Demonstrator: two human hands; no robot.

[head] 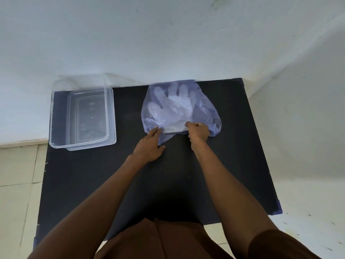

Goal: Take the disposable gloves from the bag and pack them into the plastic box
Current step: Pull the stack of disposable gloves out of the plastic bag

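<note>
A translucent bluish plastic bag [205,107] lies at the back middle of the black table, with clear disposable gloves [172,103] showing through it, fingers pointing away from me. My left hand [151,144] rests on the table and pinches the bag's near left edge. My right hand [198,132] is closed on the bag's near edge at its mouth. A clear plastic box [56,116] stands at the back left of the table with nothing inside, apart from both hands.
The clear lid [89,116] appears to lie under or in the box. The black table [168,184] ends at a white wall behind and to the right. A tiled floor lies to the left.
</note>
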